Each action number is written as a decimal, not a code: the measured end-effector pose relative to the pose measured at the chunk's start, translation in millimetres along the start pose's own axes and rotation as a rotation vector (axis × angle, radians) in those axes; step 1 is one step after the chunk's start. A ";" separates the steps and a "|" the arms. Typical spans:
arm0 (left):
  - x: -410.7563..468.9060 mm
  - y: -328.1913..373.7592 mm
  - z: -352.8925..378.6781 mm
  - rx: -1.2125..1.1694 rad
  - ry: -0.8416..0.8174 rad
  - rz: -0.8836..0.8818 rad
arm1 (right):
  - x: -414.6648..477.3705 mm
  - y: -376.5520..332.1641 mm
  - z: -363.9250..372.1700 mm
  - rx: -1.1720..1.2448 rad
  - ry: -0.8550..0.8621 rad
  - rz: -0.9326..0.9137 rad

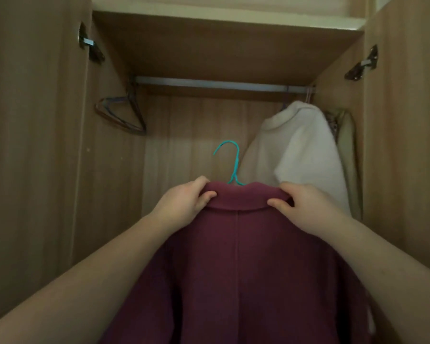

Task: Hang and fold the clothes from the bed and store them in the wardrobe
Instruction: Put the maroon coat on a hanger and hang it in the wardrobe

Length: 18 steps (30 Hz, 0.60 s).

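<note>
- Holding up a maroon coat (238, 269) by the collar, back seam toward the camera, right at the open wardrobe (184, 125).
- Pinching one end of the collar with the left hand (186, 197): thumb on the near face, fingers curled over the top edge. Same deal with the right hand (301, 204) on the other end. Both clamped tight on fabric, no slack grip here.
- Probably gripping at both ends to keep the shoulders seated on the teal hanger (230, 162) and stop any sliding mid-lift. Looks like a thick, floppy coat, hence two hands.
- Leaving the hook free, on purpose by the look of it: poking up between the two hands, just above them, open side toward the left hand.
- Aiming for the rail (209, 83), well above and beyond both hands. Not hooked on yet, so more lifting needed.
- Plenty of bare rail straight up from the hands, so seems the obvious slot.
- Just beyond and above the right hand: a white garment (298, 155) already hanging, with a beige one (348, 157) further out on that side. Worth steering clear of a snag there.
- Up and out past the left hand: a bunch of empty hangers (121, 115) shoved to the rail's end, out of the way.
- Can't check the hanger's seating inside the shoulders, hidden under the fabric.
</note>
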<state>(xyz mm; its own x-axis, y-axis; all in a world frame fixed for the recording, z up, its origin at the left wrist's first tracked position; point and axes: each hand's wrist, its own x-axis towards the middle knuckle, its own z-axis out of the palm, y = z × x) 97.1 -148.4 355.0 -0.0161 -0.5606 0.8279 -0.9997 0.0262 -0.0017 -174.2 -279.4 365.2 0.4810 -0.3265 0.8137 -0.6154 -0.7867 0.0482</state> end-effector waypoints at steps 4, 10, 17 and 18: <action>54.4 -15.2 26.1 0.005 0.058 -0.053 | 43.8 22.5 30.2 -0.131 0.163 -0.046; 132.3 -35.3 69.7 0.035 0.235 -0.022 | 112.2 51.8 51.8 -0.220 0.275 -0.010; 210.0 -61.2 119.1 0.140 0.421 0.168 | 208.9 82.0 66.8 -0.406 0.379 0.027; 222.4 -64.2 127.7 0.157 0.412 0.236 | 225.5 86.4 68.6 -0.422 0.382 0.042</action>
<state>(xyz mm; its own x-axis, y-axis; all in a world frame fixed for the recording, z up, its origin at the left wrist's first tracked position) 155.1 -380.5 467.6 -0.2645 -0.1798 0.9475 -0.9613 -0.0297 -0.2740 -76.1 -457.0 513.1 0.2391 -0.0781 0.9679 -0.8628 -0.4743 0.1749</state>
